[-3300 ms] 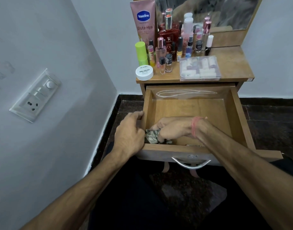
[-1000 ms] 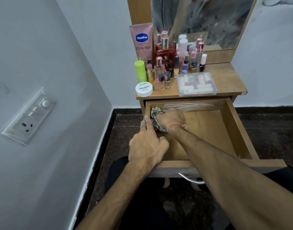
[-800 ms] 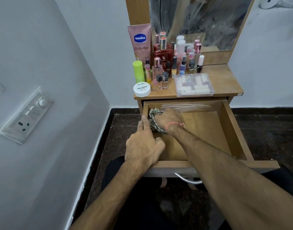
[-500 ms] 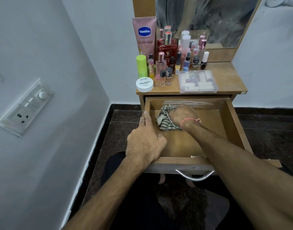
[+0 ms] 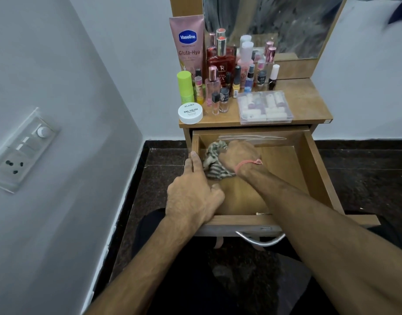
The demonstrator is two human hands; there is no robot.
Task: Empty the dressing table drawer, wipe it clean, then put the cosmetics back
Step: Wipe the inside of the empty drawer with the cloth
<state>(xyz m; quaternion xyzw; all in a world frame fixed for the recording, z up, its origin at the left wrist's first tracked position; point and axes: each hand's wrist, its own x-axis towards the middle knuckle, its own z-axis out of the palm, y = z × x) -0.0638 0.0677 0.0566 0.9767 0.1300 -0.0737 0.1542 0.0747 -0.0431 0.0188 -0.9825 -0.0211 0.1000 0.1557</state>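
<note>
The wooden drawer is pulled out, with nothing inside but a striped cloth at its back left. My right hand grips that cloth against the drawer floor. My left hand rests on the drawer's left wall, fingers laid along the rim and thumb hooked inside. The cosmetics stand on the tabletop: a pink Vaseline tube, a red perfume bottle, a green stick, a white nail polish remover jar, several small bottles and a clear plastic box.
A mirror rises behind the bottles. The grey wall on the left carries a switch and socket plate. Dark stone floor lies around the table. The drawer's metal handle sits above my lap.
My right hand has moved the cloth from the drawer's front left to its back left corner, then rubbed it slightly right and back. My left hand stays on the left wall.
</note>
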